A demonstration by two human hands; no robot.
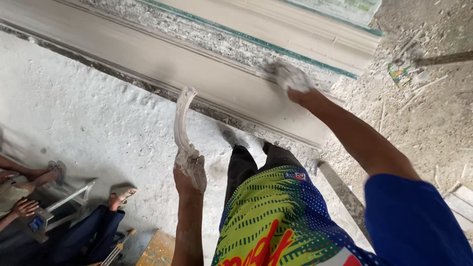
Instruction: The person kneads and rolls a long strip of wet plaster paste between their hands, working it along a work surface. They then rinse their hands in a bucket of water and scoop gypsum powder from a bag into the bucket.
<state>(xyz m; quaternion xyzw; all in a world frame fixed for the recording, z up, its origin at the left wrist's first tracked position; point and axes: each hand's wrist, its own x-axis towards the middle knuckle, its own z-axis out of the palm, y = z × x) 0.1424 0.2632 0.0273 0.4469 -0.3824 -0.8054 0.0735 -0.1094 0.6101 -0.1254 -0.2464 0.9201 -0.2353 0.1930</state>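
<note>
Far left of the grip, other people sit low: sandalled feet (120,193), a metal frame (74,197) and a hand (24,207) holding a small dark thing. They are well apart from the work.

The left hand (189,172) is closed on a curved, plaster-caked tool (181,120), gripped at its lower end. The tool rises from the fist, its tip just beside the lower edge of the moulding (197,69). Judged from this hold, the tool is kept upright and clear of the wet face while the other hand works.

The moulding runs diagonally above the grip, long and grey, with a teal line along its upper part.

The right hand (290,79) is pressed flat to the moulding, up and right of the tool. It is blurred and coated white; whether it holds a pad or a lump of plaster cannot be told.

Below the grip are the person's dark trousers and patterned shirt (268,221). Right of the moulding, rubble (419,108) and scraps cover the floor. Nothing stands between the hands and the moulding.
</note>
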